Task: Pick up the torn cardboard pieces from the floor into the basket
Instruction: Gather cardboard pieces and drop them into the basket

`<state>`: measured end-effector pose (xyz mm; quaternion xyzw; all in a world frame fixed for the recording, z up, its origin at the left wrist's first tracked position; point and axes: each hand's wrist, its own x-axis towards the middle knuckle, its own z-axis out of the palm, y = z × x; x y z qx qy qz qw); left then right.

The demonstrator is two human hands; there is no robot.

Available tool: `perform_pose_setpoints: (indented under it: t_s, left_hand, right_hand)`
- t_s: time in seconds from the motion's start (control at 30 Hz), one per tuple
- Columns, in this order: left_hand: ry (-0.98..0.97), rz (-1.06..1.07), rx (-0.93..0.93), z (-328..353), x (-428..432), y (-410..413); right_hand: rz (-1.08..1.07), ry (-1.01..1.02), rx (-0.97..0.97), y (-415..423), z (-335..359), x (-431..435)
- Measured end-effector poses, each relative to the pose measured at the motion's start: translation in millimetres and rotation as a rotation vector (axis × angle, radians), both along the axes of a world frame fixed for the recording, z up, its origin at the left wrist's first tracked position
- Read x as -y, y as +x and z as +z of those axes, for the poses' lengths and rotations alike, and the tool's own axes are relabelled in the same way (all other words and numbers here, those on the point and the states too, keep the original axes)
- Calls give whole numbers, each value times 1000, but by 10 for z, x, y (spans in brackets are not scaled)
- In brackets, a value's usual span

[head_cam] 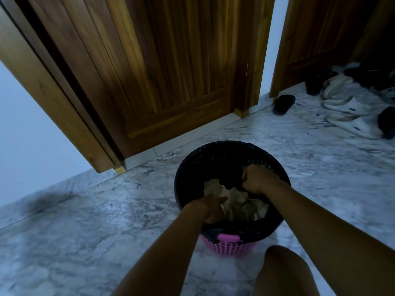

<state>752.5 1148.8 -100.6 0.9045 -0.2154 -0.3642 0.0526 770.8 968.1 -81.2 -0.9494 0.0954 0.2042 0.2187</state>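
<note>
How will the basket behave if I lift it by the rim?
Probably light: the basket is openwork plastic holding cardboard pieces. Likely steady, sitting wide and upright on the floor. Its thin wall may flex.

Grey-white marbled stone floor (85, 221), glossy, w/ a dark smudgy shadow at far left. Brown panelled wooden door (171, 71) in a lighter wooden door frame (42, 92). Pale bluish wall (21, 135) left of it; narrow strip of same wall btwn it & a second brown wooden door (316, 35) at right. Nr that door: one black slipper (283, 104), heap of cream slippers (346, 107), dark shoes (386, 122) beside. Light dim, bluish.
</note>
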Motion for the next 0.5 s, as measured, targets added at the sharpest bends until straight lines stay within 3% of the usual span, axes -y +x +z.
perform_pose_setpoints:
  t_s: [0.17,0.27,0.37,0.5]
  left_hand:
    - [-224,107,549,184,-507,243]
    - [-384,343,746,380,-1117,258]
    - [-334,614,754,508,-1929,58]
    - [-149,786,583,612,-2857,-481]
  right_hand:
    - [117,-27,80,133,124,-475]
    - [191,-12,175,266,227,-1037]
    - [271,0,317,351,371,-1711]
    - [428,90,356,162,433,-2539]
